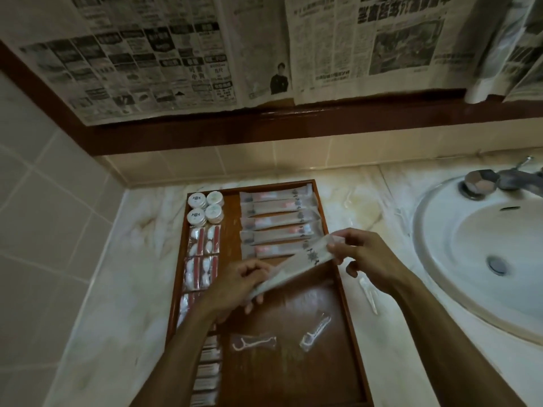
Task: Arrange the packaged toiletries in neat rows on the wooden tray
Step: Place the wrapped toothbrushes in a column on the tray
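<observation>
A wooden tray (293, 374) lies on the marble counter. I hold a long packaged toothbrush (296, 267) above its middle: my left hand (238, 284) grips the near end and my right hand (363, 254) pinches the far end. Several more toothbrush packs (277, 223) lie in a row at the tray's far right. Round white tins (204, 207) sit at the far left, with cotton-bud packets (202, 255) below them and small flat packs (207, 374) nearer me. Two wrapped floss picks (254, 342) (315, 333) lie loose on the tray's bare near part.
A white sink (482, 251) with a metal tap (499, 179) fills the right side. A wrapped floss pick (368, 293) lies on the counter (132, 274) between tray and sink. Tiled walls stand left and behind, with newspaper (182, 60) covering the mirror above.
</observation>
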